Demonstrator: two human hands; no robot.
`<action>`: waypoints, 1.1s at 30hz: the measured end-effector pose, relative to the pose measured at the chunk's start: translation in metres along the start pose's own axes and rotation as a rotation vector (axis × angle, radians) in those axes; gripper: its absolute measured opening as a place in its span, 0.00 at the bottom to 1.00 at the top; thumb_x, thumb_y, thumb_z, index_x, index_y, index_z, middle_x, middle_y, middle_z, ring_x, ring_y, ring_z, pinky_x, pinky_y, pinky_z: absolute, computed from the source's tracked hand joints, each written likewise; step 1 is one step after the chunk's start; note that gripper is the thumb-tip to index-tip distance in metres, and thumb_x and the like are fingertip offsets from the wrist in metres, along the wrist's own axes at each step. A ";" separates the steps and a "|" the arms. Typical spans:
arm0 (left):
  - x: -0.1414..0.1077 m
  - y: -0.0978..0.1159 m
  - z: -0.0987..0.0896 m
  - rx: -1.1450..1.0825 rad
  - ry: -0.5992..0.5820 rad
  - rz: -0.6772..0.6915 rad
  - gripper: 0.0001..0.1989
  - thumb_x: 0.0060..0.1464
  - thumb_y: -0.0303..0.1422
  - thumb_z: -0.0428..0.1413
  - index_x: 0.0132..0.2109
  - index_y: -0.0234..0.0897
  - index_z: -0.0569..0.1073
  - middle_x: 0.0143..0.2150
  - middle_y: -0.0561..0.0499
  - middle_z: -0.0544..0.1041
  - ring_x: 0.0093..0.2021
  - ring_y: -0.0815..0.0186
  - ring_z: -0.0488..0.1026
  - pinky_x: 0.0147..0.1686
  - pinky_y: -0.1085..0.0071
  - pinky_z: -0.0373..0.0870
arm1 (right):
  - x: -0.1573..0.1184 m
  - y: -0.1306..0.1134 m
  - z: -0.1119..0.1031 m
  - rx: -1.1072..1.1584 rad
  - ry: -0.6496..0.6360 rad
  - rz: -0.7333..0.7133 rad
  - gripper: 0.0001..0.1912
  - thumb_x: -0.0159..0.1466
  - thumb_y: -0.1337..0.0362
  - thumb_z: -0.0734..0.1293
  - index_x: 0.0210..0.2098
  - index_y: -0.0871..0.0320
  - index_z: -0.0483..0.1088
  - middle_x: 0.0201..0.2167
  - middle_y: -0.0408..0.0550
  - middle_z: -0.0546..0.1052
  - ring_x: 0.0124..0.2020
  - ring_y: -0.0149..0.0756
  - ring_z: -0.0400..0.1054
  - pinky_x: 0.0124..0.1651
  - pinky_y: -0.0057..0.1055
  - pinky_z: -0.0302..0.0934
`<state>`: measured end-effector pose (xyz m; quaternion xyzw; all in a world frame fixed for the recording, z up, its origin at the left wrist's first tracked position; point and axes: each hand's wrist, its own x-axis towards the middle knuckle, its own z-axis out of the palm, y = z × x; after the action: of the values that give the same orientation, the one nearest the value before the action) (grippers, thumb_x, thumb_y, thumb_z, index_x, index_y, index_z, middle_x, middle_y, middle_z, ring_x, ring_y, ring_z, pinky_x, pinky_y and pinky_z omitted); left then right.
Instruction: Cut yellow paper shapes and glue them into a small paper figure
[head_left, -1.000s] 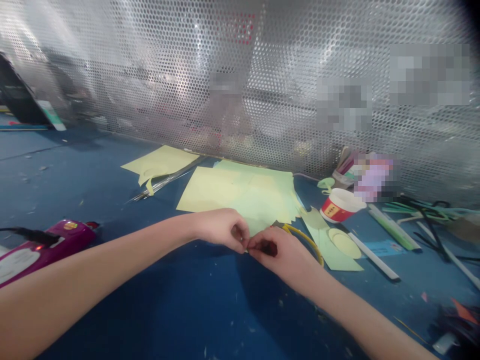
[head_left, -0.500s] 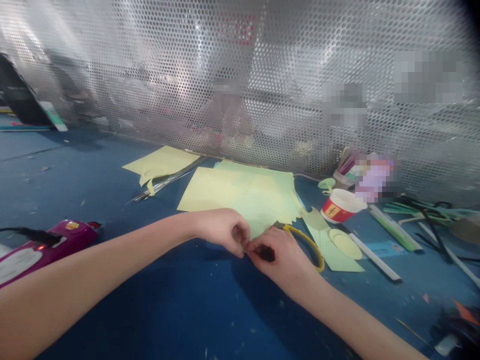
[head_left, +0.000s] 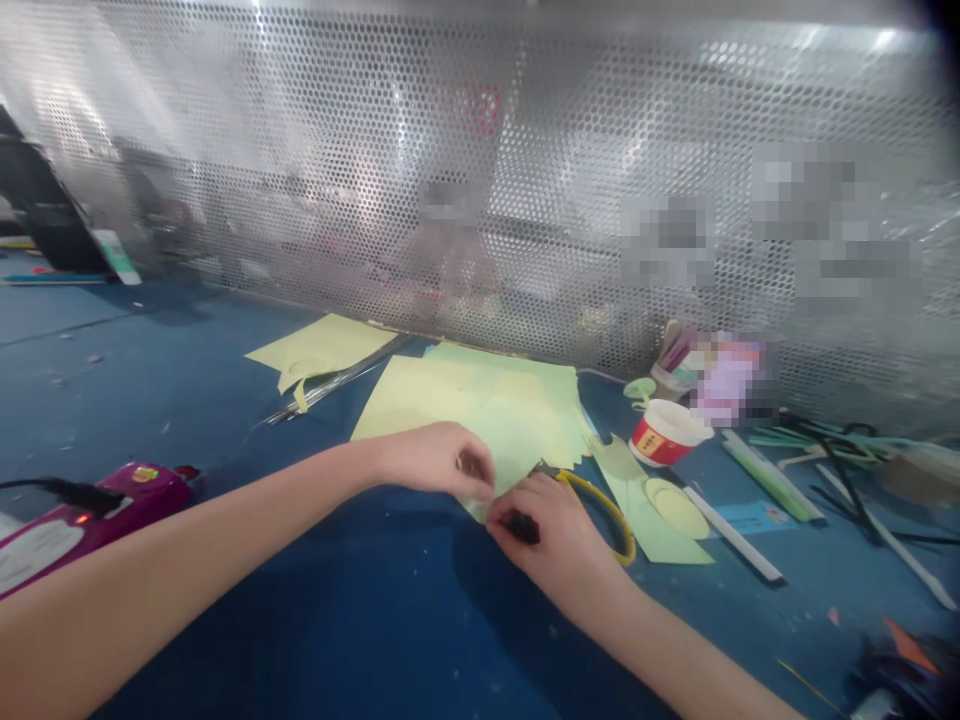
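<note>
My left hand point(head_left: 442, 460) is closed, its fingertips pinched close to those of my right hand. My right hand point(head_left: 544, 525) is closed too, thumb against curled fingers. Whatever either hand holds is too small or hidden to name. Just beyond both hands lie pale yellow and green paper sheets point(head_left: 480, 400). A yellow ring-shaped handle point(head_left: 615, 515) shows beside my right hand, partly covered by it. Right of that is a green paper piece point(head_left: 634, 500) with cut pale discs point(head_left: 676, 508) on it.
A red and white paper cup point(head_left: 667, 435) stands at the right, with white sticks and green strips around it. A purple device point(head_left: 135, 500) with a cable lies at the left. Thin metal rods point(head_left: 322, 390) lie by a yellow sheet. A perforated metal screen point(head_left: 337, 200) stands behind.
The camera view has tilted up, so the things on the table sit slightly lower. The fingertips of my two hands have moved a little relative to each other, and both hands remain closed.
</note>
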<state>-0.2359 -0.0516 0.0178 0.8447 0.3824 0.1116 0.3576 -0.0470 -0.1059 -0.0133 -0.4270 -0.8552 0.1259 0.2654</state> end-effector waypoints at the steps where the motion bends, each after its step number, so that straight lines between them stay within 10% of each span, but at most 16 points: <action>1: 0.001 -0.003 -0.003 0.019 0.123 -0.033 0.16 0.49 0.42 0.55 0.40 0.36 0.74 0.39 0.48 0.76 0.37 0.65 0.71 0.36 0.73 0.64 | 0.000 -0.002 -0.002 0.015 0.024 -0.014 0.07 0.56 0.73 0.65 0.24 0.56 0.69 0.25 0.43 0.73 0.32 0.35 0.65 0.38 0.33 0.59; 5: 0.007 -0.019 -0.015 0.107 0.476 -0.269 0.31 0.49 0.52 0.51 0.51 0.31 0.69 0.48 0.39 0.72 0.40 0.59 0.71 0.41 0.67 0.65 | 0.000 -0.007 -0.019 0.114 0.094 -0.010 0.06 0.60 0.71 0.62 0.28 0.56 0.66 0.27 0.44 0.71 0.32 0.34 0.64 0.36 0.29 0.59; 12: -0.003 -0.007 -0.027 -0.679 0.184 -0.530 0.35 0.45 0.58 0.50 0.44 0.28 0.69 0.28 0.40 0.76 0.27 0.57 0.76 0.30 0.67 0.70 | 0.000 -0.002 -0.031 0.457 0.145 0.157 0.06 0.66 0.59 0.57 0.37 0.52 0.62 0.30 0.41 0.72 0.30 0.30 0.68 0.35 0.25 0.62; 22: 0.000 0.009 -0.009 -1.214 0.367 -0.150 0.22 0.43 0.28 0.64 0.48 0.33 0.72 0.45 0.44 0.77 0.45 0.61 0.74 0.44 0.71 0.71 | -0.001 0.004 -0.046 0.401 0.191 -0.057 0.02 0.61 0.68 0.61 0.31 0.56 0.63 0.29 0.43 0.68 0.32 0.31 0.64 0.37 0.27 0.59; 33: 0.006 -0.003 0.009 -1.178 0.518 0.036 0.21 0.53 0.34 0.58 0.54 0.40 0.67 0.54 0.44 0.72 0.49 0.59 0.72 0.46 0.63 0.71 | 0.013 0.025 -0.033 1.255 0.222 0.533 0.17 0.57 0.52 0.67 0.33 0.61 0.71 0.28 0.51 0.78 0.31 0.34 0.72 0.38 0.29 0.66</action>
<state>-0.2288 -0.0505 0.0087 0.4586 0.3168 0.5094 0.6557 -0.0185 -0.0807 0.0080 -0.3984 -0.4541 0.6135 0.5085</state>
